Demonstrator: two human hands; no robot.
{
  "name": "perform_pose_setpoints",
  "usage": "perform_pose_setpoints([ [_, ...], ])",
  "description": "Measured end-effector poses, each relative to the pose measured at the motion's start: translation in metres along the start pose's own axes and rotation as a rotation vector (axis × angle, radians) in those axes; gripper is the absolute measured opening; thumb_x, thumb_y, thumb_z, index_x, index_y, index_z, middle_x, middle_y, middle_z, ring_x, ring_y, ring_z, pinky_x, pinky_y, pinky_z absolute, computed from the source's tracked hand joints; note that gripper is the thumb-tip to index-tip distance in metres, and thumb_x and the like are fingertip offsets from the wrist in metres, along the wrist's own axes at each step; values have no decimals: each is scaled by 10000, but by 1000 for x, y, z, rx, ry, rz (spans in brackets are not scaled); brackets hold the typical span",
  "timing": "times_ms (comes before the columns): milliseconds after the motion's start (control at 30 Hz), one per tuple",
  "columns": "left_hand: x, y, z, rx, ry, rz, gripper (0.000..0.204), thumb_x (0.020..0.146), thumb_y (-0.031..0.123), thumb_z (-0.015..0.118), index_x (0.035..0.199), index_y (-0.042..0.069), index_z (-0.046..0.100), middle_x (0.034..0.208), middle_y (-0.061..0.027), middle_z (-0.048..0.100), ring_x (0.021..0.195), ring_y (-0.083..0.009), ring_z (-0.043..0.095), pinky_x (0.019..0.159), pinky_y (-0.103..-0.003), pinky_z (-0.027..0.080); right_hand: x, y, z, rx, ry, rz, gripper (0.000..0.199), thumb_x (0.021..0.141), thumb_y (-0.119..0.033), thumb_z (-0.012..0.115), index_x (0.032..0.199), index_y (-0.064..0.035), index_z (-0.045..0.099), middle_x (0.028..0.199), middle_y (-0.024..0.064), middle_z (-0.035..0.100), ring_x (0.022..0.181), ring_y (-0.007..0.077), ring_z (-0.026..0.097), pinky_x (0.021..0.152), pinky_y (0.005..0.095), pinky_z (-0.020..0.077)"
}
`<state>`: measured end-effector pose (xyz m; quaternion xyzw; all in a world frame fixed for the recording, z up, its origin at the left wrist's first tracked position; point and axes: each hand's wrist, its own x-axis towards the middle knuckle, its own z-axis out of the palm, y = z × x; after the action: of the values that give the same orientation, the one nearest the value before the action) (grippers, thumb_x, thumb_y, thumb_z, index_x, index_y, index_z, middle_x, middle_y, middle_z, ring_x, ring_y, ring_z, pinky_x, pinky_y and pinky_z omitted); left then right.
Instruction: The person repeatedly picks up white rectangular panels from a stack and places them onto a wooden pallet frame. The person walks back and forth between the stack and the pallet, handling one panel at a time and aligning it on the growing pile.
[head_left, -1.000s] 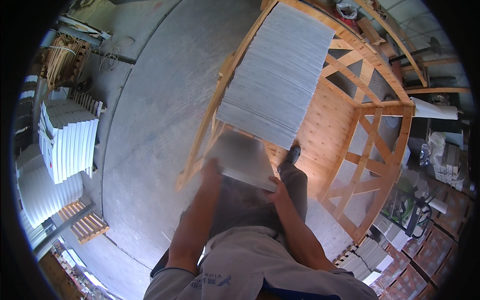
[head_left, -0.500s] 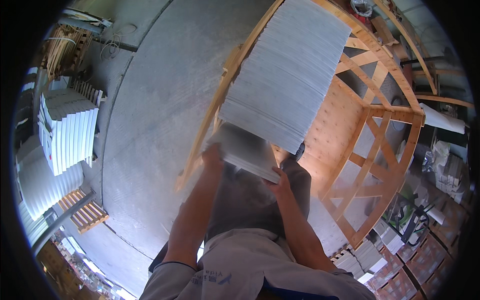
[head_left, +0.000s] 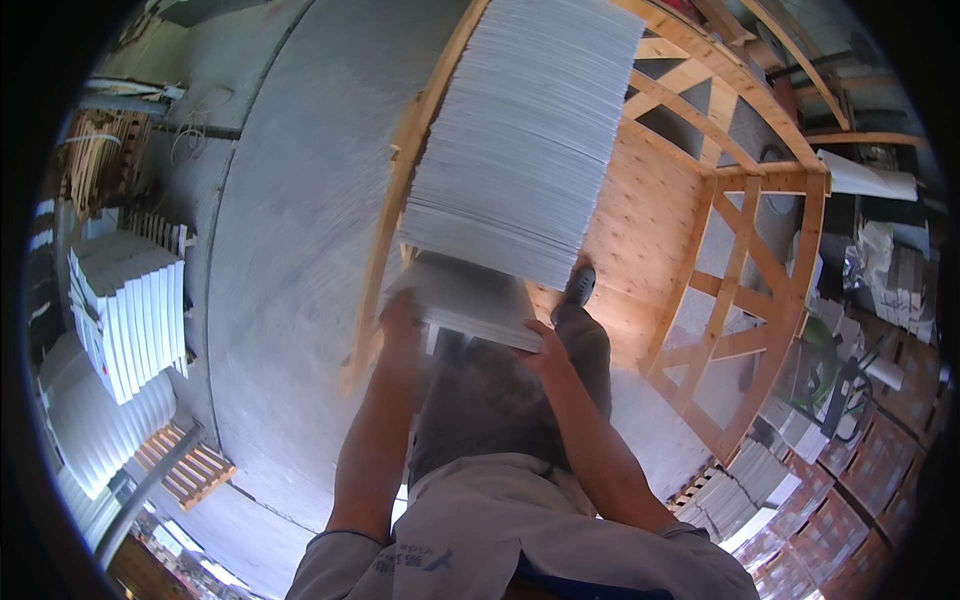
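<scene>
Grey slabs (head_left: 468,293) sit between both hands (head_left: 402,310) (head_left: 544,347).

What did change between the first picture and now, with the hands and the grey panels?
The held grey panels have moved slightly forward with the left hand and right hand, closer to the near end of the long panel row. The camera view shifted too. Nothing was newly grasped or released; both hands keep hold. The row stays standing in the wooden crate.
</scene>
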<state>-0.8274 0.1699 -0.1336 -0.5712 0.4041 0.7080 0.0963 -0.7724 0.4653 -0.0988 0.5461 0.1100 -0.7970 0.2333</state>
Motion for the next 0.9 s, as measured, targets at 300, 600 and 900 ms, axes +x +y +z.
perform_pose_setpoints([
  [300, -46, 28, 32, 281, -312, 272, 503, 819, 317, 580, 1213, 32, 451, 1223, -154, 446, 1091, -315, 460, 876, -551, 427, -14, -8, 16, 141, -148, 14, 435, 860, -313, 554, 1159, -9, 466, 1129, 181, 540, 1041, 337, 539, 883, 504, 446],
  [600, -62, 50, 95, 238, -540, 330, 815, 753, -6, 666, 1381, 12, 149, 1348, -162, 300, 1235, -306, 359, 972, -422, 399, -71, -29, -22, -28, 2, -202, 567, 879, -443, 514, 1158, 47, 455, 1118, 213, 572, 1006, 328, 582, 820, 437, 496],
  [900, -90, 26, 78, 911, -536, 269, 636, 830, 362, 583, 1270, -33, 350, 1234, -193, 460, 945, -331, 571, 884, -433, 437, -144, -13, -153, 73, 136, -582, 449, 877, -370, 531, 1074, 33, 505, 1052, 185, 607, 963, 292, 608, 762, 393, 524],
])
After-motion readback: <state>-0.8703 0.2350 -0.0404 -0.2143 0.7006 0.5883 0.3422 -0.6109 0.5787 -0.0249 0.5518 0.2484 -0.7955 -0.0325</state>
